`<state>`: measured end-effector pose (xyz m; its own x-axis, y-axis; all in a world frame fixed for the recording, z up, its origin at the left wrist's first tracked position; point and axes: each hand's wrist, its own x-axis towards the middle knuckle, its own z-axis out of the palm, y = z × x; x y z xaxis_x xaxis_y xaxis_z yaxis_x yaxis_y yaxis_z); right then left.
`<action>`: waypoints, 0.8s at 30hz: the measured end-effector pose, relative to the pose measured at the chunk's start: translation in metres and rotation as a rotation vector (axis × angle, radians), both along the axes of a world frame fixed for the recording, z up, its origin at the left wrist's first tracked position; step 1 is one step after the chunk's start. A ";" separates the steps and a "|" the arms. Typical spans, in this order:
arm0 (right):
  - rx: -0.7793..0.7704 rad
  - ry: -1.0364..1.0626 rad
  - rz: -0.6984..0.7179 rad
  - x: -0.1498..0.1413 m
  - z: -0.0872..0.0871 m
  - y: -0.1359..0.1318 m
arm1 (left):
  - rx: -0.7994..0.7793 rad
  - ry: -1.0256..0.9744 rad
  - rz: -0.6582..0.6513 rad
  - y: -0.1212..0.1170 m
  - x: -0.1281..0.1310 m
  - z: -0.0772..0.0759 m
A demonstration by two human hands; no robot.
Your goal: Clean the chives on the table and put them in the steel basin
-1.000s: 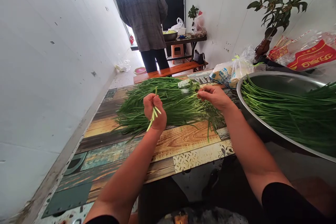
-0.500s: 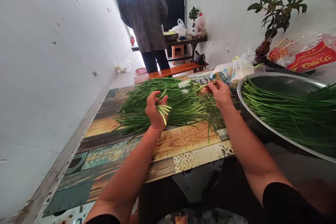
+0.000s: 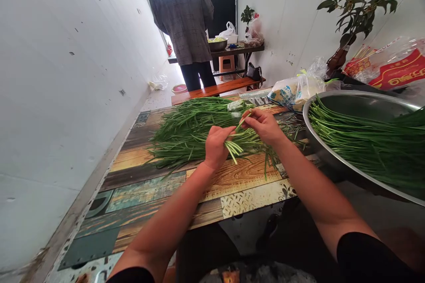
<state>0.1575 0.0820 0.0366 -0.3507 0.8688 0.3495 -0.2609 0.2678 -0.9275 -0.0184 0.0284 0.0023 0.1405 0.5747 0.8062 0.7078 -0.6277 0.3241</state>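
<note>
My left hand point(image 3: 217, 146) is closed round a small bunch of garlic chives point(image 3: 234, 147), their pale stem ends pointing toward me. Just right of it, the fingertips of my right hand point(image 3: 262, 124) pinch the pale end of a chive stalk point(image 3: 245, 118) that reaches across to the left hand. Under and behind both hands spreads a large heap of chives point(image 3: 186, 124), leaves to the left and stems to the right. White tape point(image 3: 235, 105) wraps part of the heap. Thin trimmings point(image 3: 292, 126) lie right of my right hand.
A big metal basin point(image 3: 310, 130) of chives stands at the right of the wood-patterned table point(image 3: 159, 190). Behind it are plastic bags point(image 3: 295, 90) and a potted plant point(image 3: 361, 13). Past an orange bench point(image 3: 215, 88), a person point(image 3: 181, 13) stands facing away at another table.
My left hand has moved right with its bunch and closed again after loosening. My right hand lifted a stalk to the right, then came back left beside the left hand.
</note>
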 end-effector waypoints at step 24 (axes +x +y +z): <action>0.146 -0.562 -0.770 0.026 -0.006 0.021 | -0.074 0.058 0.040 0.005 -0.003 -0.011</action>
<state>0.1830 0.1032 0.0304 0.1480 0.8920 0.4271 0.5066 0.3025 -0.8073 -0.0215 0.0331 -0.0082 0.1616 0.6381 0.7528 0.7506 -0.5748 0.3260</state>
